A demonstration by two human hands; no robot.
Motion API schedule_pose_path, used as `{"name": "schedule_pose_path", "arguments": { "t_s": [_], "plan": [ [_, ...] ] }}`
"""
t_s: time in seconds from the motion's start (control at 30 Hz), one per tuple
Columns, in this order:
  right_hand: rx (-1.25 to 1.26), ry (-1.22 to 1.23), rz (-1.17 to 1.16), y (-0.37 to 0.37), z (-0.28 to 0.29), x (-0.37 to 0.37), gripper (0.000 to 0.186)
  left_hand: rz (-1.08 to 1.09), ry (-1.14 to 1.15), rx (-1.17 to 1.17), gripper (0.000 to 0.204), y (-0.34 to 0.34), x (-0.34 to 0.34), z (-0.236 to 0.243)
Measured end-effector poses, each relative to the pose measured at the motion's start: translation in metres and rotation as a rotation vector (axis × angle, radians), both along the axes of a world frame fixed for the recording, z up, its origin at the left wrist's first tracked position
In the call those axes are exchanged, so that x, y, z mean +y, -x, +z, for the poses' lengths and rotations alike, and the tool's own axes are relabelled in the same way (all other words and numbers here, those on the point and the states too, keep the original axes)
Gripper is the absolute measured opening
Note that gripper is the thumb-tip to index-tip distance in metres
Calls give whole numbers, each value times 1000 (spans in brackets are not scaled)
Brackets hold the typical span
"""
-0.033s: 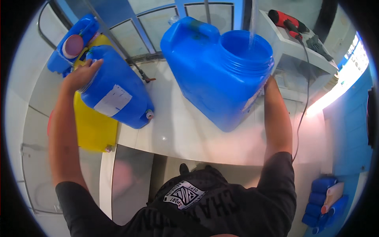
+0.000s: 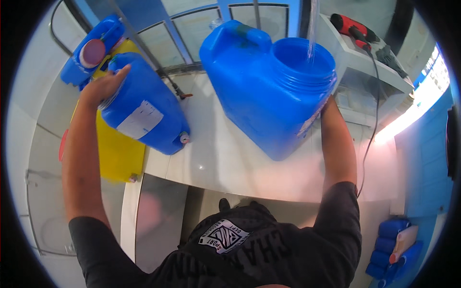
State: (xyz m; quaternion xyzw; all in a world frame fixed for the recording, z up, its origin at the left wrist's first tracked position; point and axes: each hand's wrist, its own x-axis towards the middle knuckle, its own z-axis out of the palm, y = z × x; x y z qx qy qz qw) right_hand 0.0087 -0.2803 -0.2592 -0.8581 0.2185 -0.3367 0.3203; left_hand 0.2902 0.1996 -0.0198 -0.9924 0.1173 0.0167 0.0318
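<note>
My left hand (image 2: 109, 82) grips the upper end of a blue jerrycan (image 2: 158, 101) with a white label, resting tilted on the counter at left. A large blue wide-mouthed jerrycan (image 2: 259, 96) stands right of it, uncapped. A clear stream (image 2: 311, 38), apparently water, runs from above into its open mouth. My right hand (image 2: 327, 104) is at the right side of this large container; its fingers are hidden behind it.
A yellow container (image 2: 120, 153) and another blue one with a pink cap (image 2: 92, 53) lie at left. The white counter (image 2: 201, 173) has a pipe valve (image 2: 182, 93) at its back. A red-black tool (image 2: 345, 24) with a cord rests on a right shelf; blue containers (image 2: 394, 225) stack below.
The view has shifted very slightly, with the containers sitting a little further right in the picture. Both hands keep their places on the containers.
</note>
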Motion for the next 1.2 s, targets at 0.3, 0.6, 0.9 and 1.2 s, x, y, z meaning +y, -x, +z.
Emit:
{"name": "schedule_pose_path", "arguments": {
  "t_s": [0.3, 0.6, 0.9, 1.2],
  "plan": [
    [137, -156, -46, -77, -45, -27, 29, -378, 252, 423, 79, -12, 35, 17],
    [54, -371, -139, -46, -75, -34, 29, -308, 195, -335, 86, 16, 43, -40],
    [-307, -758, -335, 37, -58, 8, 28, -1157, 393, 55, 74, -73, 106, -23],
    [-719, -730, -382, 177, -74, 160, 25, -1049, 45, -329, 37, -287, 67, -55]
  ]
}}
